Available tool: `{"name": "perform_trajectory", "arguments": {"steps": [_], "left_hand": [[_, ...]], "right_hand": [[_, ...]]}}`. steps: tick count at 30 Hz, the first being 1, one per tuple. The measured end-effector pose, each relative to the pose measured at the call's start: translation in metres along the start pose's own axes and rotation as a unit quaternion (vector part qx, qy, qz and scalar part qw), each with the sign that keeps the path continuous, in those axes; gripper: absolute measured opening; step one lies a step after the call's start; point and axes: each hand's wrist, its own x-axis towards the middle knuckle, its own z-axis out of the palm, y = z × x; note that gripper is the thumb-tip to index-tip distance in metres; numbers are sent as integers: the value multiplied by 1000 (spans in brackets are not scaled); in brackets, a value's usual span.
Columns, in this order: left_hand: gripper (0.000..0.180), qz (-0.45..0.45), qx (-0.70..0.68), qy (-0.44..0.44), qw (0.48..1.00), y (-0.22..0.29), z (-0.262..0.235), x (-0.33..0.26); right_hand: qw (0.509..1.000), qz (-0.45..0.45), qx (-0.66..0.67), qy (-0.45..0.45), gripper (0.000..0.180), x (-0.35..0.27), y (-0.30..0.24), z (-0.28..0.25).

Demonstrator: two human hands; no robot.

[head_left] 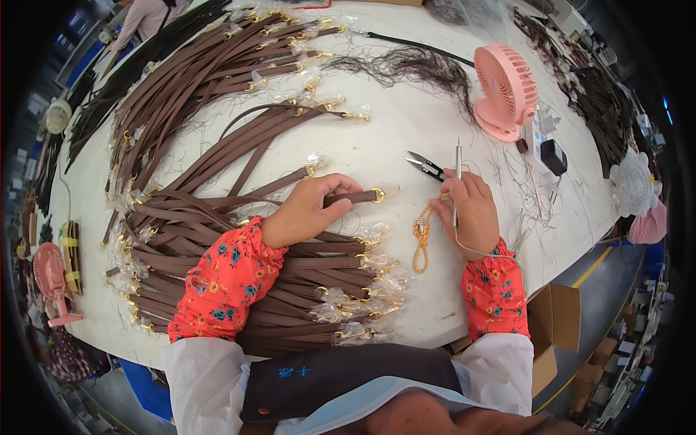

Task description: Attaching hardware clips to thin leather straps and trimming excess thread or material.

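My left hand (308,210) grips a brown leather strap (355,196) near its end, where a gold ring (378,195) sticks out to the right. My right hand (471,210) holds a thin metal pen-like tool (457,163) upright, its tip pointing away from me. Small black thread snips (425,167) lie on the white table (406,123) just left of that tool. An orange cord (421,235) lies on the table between my hands. Both forearms wear red floral sleeve covers.
Large piles of brown straps (217,80) with gold clasps in clear wrap (362,290) cover the left and near table. A pink desk fan (507,90), a charger (553,156) and a heap of dark thread (420,69) sit at the far right. Cardboard boxes (554,319) stand below the table edge.
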Motion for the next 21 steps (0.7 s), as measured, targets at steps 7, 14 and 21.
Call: {"name": "perform_trajectory", "arguments": {"steps": [7, 14, 21], "left_hand": [[31, 4, -63, -18, 998, 1, -1, -4], [32, 47, 6, -4, 999, -4, 3, -2], [24, 46, 49, 30, 997, 0, 6, -2]], "right_hand": [[996, -49, -64, 50, 21, 18, -4, 6], [999, -38, 9, -14, 22, 34, 3, 26], [995, -62, 41, 61, 26, 30, 3, 17]]}}
